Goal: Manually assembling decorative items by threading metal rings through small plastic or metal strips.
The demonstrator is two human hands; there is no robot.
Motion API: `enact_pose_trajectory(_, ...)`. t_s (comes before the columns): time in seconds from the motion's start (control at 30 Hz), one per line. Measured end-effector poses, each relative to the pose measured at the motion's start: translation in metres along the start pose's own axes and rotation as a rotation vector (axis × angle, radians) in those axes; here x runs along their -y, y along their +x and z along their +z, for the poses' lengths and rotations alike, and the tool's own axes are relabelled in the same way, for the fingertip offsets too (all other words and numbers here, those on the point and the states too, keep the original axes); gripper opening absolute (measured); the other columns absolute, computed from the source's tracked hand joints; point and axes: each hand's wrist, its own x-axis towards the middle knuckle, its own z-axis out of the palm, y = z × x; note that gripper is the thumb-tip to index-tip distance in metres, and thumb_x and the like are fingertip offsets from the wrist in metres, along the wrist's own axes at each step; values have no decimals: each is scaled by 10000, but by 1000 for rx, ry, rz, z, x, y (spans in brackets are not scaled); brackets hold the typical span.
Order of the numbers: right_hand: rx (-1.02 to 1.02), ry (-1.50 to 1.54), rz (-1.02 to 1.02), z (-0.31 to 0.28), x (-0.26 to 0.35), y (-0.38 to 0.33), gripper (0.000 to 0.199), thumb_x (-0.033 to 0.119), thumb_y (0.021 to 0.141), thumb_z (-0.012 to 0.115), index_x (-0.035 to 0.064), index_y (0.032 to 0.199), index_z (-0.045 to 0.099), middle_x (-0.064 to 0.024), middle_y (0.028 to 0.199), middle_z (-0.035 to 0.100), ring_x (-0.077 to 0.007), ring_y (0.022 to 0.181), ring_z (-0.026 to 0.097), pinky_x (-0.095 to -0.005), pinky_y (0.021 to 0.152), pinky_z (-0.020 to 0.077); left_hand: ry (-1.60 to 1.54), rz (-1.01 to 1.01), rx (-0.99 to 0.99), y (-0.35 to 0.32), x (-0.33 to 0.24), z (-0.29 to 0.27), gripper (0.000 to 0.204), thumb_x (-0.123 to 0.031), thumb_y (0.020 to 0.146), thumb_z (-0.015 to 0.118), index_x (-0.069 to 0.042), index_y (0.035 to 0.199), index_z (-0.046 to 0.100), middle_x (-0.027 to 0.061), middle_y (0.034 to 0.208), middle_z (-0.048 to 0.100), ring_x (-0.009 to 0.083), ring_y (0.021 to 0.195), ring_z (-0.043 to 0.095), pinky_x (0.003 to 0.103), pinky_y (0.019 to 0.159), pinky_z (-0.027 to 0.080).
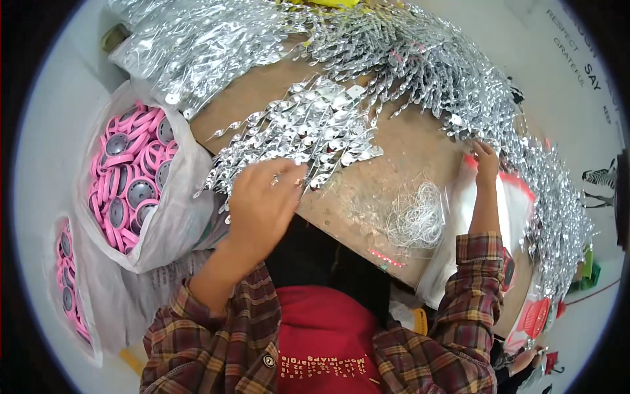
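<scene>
Silver twisted foil strips (315, 125) lie in a loose heap on the brown tabletop (413, 148). At the near edge of that heap is my left hand (262, 200), its fingers curled together in a pinch; what sits between them is too small to tell. My right hand (485, 161) reaches far out to the right, beside the inner edge of a larger bank of silver foil strips (453, 85). Its fingers are bent together, and anything in them cannot be made out. Between my hands lies a tangle of thin clear thread (419, 217).
On the left stands a white sack (174, 230) full of pink-rimmed grey wheels (141, 190); a second bag of wheels (67, 289) is lower left. A white bag with red edging (469, 197) lies under my right forearm. Another person's hand (525, 360) shows at lower right.
</scene>
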Motion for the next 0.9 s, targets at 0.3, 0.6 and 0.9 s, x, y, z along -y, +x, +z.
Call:
enact_pose_trajectory(0.3,290,852,239,-2,50,-70,84,35,826,579,68,891,537,-22,739,557,-73,587,477,-204,519,391,114,-120,35,6,35,11,258,-85,729,647,-70,986,628,79,928,587,275,839,554,371,723,437)
enact_pose_trajectory(0.6,437,1008,182,-55,70,-166,192,36,884,532,47,1075,512,-66,949,569,-71,684,479,-221,653,399,-66,-196,-67,23,35,8,162,-27,775,565,-47,913,649,100,794,589,282,716,577,372,643,451)
enact_pose_trajectory(0.9,478,1118,193,-65,78,-230,180,45,887,533,47,1065,505,-61,939,538,-74,707,466,-217,665,385,-81,-57,169,-29,-20,36,185,-37,756,584,-89,929,623,74,818,537,262,723,548,371,635,451)
